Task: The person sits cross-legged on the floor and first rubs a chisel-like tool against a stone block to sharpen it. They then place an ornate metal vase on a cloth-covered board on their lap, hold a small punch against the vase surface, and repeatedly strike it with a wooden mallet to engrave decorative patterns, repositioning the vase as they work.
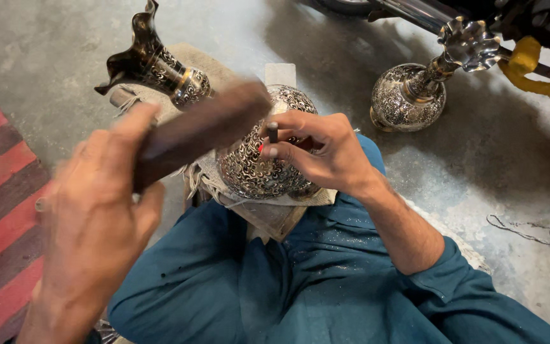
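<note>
Concrete floor (65,57), left hand (93,229) gripping wooden mallet (202,130), right hand (323,150) pinching punch (273,132) on engraved vase (256,165).

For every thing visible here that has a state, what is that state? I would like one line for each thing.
Left hand: raised, closed around a dark wooden mallet, blurred by motion.
Right hand: fingers pinching a small dark metal punch, upright on the vase.
Engraved silver metal vase with flared neck: lying on its side on a beige cloth pad.
Second engraved silver vase: on the concrete floor, tilted, untouched.
</note>
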